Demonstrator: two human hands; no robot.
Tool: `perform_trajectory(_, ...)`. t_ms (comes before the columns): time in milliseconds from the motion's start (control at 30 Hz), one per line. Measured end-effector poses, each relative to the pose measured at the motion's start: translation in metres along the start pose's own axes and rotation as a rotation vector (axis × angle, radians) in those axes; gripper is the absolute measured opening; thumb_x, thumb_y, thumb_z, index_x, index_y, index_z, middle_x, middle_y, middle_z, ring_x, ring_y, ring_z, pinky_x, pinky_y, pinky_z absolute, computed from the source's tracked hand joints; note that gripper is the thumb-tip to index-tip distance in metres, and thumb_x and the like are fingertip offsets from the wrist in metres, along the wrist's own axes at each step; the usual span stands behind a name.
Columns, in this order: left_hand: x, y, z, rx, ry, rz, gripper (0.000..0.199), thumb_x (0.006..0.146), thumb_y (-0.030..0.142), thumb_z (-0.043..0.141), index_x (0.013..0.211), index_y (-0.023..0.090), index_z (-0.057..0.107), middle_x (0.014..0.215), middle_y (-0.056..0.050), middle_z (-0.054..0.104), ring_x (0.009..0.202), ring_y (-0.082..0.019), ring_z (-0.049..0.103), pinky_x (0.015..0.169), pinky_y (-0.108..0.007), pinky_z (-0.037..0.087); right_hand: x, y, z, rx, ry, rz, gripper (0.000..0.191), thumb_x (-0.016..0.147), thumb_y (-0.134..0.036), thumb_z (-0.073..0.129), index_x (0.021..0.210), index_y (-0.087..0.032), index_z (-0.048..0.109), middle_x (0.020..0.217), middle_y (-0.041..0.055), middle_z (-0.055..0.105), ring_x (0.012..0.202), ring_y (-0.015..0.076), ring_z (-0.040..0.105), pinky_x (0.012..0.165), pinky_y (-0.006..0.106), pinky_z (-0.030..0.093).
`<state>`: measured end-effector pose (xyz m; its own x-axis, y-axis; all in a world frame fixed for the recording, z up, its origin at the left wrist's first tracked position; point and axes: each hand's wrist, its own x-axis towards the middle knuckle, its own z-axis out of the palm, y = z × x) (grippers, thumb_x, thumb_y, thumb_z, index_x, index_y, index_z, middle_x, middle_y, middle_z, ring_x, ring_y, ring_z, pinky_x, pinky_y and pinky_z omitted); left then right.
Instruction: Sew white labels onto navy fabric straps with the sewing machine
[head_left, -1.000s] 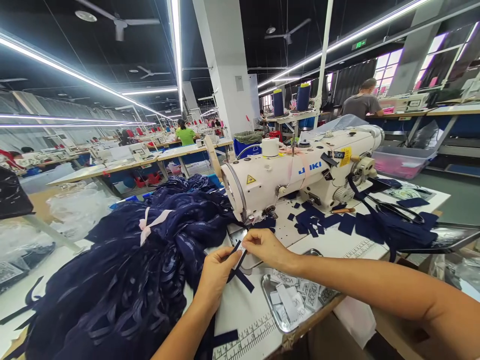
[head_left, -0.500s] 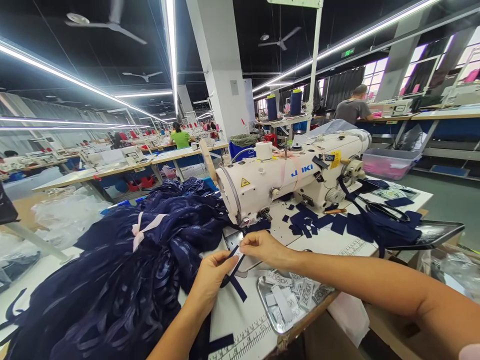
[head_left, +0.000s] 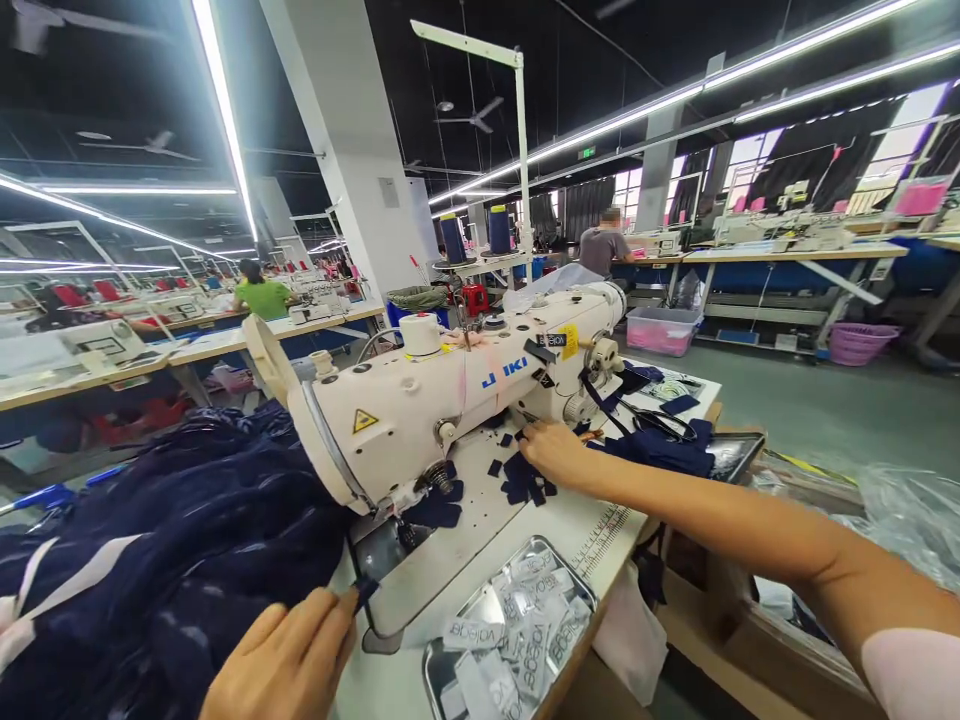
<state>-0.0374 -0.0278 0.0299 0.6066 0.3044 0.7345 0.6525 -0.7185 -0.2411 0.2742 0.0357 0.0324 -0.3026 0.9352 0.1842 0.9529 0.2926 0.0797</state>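
Change: hands had split. Half a second earlier both were together at a white label and navy strip in front of the sewing machine [head_left: 487, 375]; now the right hand [head_left: 559, 458] had reached out to the cut navy pieces [head_left: 525, 482] by the machine's base, while the left hand [head_left: 289, 655] sat alone at the near end. View had swung right with it. My read: two-handed work on the strip was on hold, with the right side apparently after a piece or tool there.

Left fingers: closed to a narrow pinch, navy strip [head_left: 367, 591] poking out past the tips, just above the worktop [head_left: 401, 675], near the needle end. White label no longer visible there; possibly hidden by the hand.

Right fingers: bunched, tips down at the pieces near the machine column. Couldn't tell if they gripped anything; contact point hidden.

Loose labels [head_left: 534, 635] lay in the metal tray [head_left: 432, 668], untouched.
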Motion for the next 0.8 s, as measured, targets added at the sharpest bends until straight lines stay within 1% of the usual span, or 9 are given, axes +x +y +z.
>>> perform_trajectory(67,0.012,0.001,0.015,0.159,-0.007,0.243,0.034,0.085,0.009,0.032,0.072,0.016,0.063,0.068,-0.005,0.062,0.063,-0.013,0.055,0.061,-0.026,0.039,-0.001,0.011,0.007,-0.03,-0.015,0.051,0.02,0.077,-0.004,0.044,0.081,-0.007,0.064,0.082,0.0193,0.063,0.08,0.0236,0.061,0.067,0.029,0.044)
perform_trajectory(133,0.019,0.005,0.037,0.219,-0.051,0.328,0.042,0.083,0.001,0.024,0.068,0.014,0.061,0.064,-0.005,0.06,0.058,-0.012,0.052,0.058,-0.026,0.037,-0.001,0.012,0.015,-0.067,-0.025,0.099,0.02,0.077,-0.004,0.044,0.081,-0.007,0.063,0.08,0.0191,0.064,0.076,0.0233,0.062,0.064,0.029,0.045)
perform_trajectory(233,0.02,0.01,0.066,0.196,-0.091,0.265,0.039,0.085,0.003,0.026,0.067,0.013,0.059,0.062,-0.004,0.057,0.051,-0.011,0.047,0.055,-0.025,0.035,0.001,0.01,0.026,-0.104,-0.031,0.157,0.021,0.078,-0.004,0.043,0.085,-0.007,0.063,0.081,0.0193,0.064,0.076,0.0226,0.062,0.061,0.027,0.044)
perform_trajectory(300,0.015,0.011,0.073,0.156,-0.123,0.192,0.035,0.086,0.008,0.028,0.068,0.014,0.058,0.062,-0.003,0.055,0.05,-0.011,0.045,0.055,-0.025,0.035,0.003,0.008,0.03,-0.112,-0.031,0.183,0.022,0.079,-0.004,0.042,0.086,-0.007,0.063,0.082,0.0199,0.064,0.075,0.0227,0.062,0.06,0.027,0.044)
perform_trajectory(400,0.007,0.012,0.067,0.132,-0.229,0.174,0.037,0.086,0.007,0.026,0.068,0.014,0.058,0.061,-0.003,0.054,0.05,-0.011,0.044,0.054,-0.026,0.033,0.002,0.005,0.029,-0.104,-0.027,0.204,0.025,0.079,-0.002,0.038,0.089,-0.004,0.062,0.083,0.0216,0.062,0.074,0.0248,0.061,0.058,0.03,0.043)
perform_trajectory(500,0.003,0.014,0.056,0.191,-0.33,0.255,0.037,0.083,0.002,0.026,0.071,0.012,0.059,0.06,-0.004,0.054,0.051,-0.013,0.045,0.054,-0.028,0.033,-0.003,-0.005,0.022,-0.091,0.043,0.167,0.027,0.079,-0.002,0.036,0.091,-0.004,0.061,0.088,0.0226,0.06,0.078,0.0273,0.06,0.06,0.032,0.041)
perform_trajectory(633,0.0,0.017,0.052,0.269,-0.369,0.319,0.031,0.08,0.0,0.03,0.071,0.009,0.059,0.058,-0.004,0.054,0.05,-0.014,0.045,0.055,-0.03,0.032,-0.003,-0.037,0.016,0.113,0.177,0.004,0.025,0.084,-0.014,0.038,0.085,-0.014,0.063,0.092,0.0121,0.061,0.078,0.0218,0.058,0.062,0.029,0.038)
perform_trajectory(733,-0.002,0.019,0.053,0.289,-0.391,0.311,0.029,0.08,0.001,0.032,0.069,0.01,0.058,0.058,-0.004,0.054,0.05,-0.015,0.045,0.055,-0.03,0.032,0.004,-0.062,0.025,0.419,0.053,-0.024,0.02,0.084,-0.022,0.044,0.095,-0.02,0.061,0.083,0.0029,0.064,0.072,0.0162,0.058,0.059,0.024,0.036)
perform_trajectory(800,-0.003,0.02,0.053,0.292,-0.394,0.299,0.029,0.08,0.002,0.033,0.068,0.01,0.057,0.057,-0.003,0.053,0.05,-0.015,0.046,0.055,-0.03,0.032,0.009,-0.07,0.034,0.523,-0.026,-0.037,0.025,0.081,-0.023,0.049,0.104,-0.02,0.056,0.077,0.0011,0.064,0.071,0.0158,0.059,0.06,0.023,0.037)
